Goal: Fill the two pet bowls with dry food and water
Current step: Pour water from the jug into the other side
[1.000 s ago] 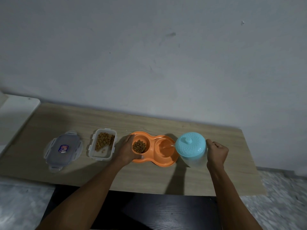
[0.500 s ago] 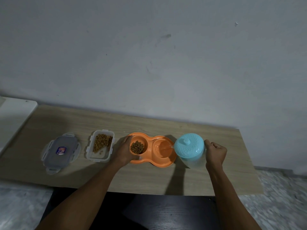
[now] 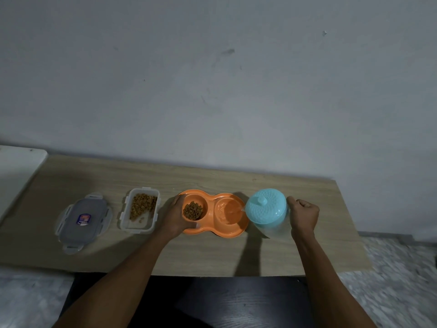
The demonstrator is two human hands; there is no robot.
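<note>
Centrally on the table sits an orange double bowl: kibble in its left cup, water in the right. The left hand grips the bowl's nine o'clock rim. At three o'clock, the right hand clenches a tilted jug. At nine o'clock, an open container, then its lid.

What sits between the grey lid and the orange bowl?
Head view: the open food container, part-filled with kibble, and the left hand holding the bowl by its left rim.
</note>
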